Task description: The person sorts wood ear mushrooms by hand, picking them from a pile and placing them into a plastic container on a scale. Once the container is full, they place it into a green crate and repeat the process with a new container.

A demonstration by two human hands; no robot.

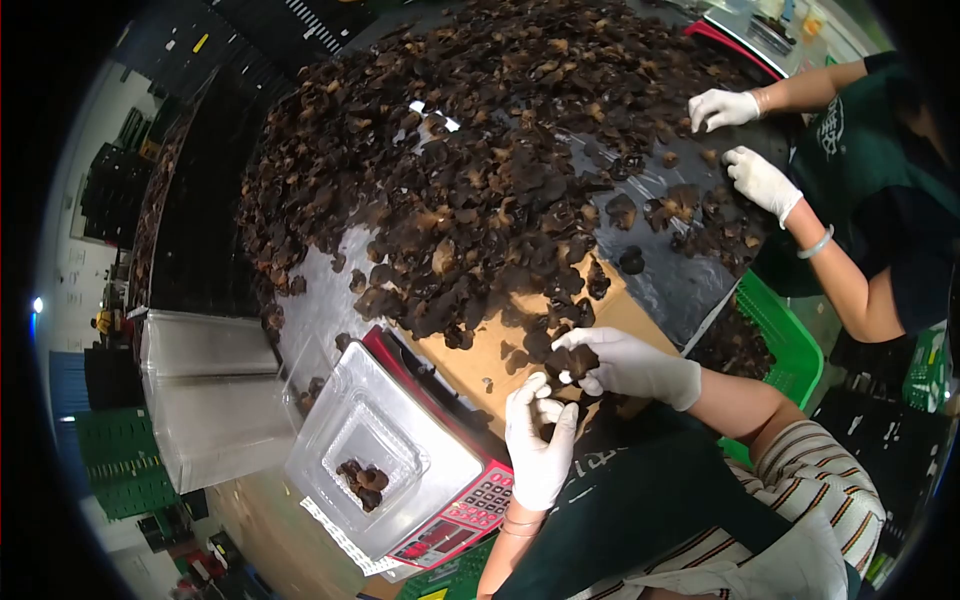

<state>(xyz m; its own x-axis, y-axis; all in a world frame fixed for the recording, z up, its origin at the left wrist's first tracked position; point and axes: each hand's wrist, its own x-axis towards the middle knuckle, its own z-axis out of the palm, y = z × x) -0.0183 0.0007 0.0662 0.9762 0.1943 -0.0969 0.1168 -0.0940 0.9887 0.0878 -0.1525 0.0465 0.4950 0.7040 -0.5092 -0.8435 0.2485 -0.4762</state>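
Observation:
My right hand (640, 370), in a white glove, pinches a dark wood ear mushroom (575, 362) between thumb and fingers. Just below and to its left, my left hand (540, 445), also gloved, has its fingers curled towards the thumb. Something dark shows in that curl, too small to make out. Both hands are over the near edge of a cardboard sheet (470, 360). To their left stands a silver and red weighing scale (440, 465). On it rests a clear plastic tray (415, 440) with a few wood ear pieces (362, 484) inside.
A big heap of wood ears (450, 190) covers the table beyond my hands. At the right, a co-worker's gloved hands (745, 145) are over the table. A green crate (790, 340) stands below the table edge. Stacked clear trays (215, 400) stand left of the scale.

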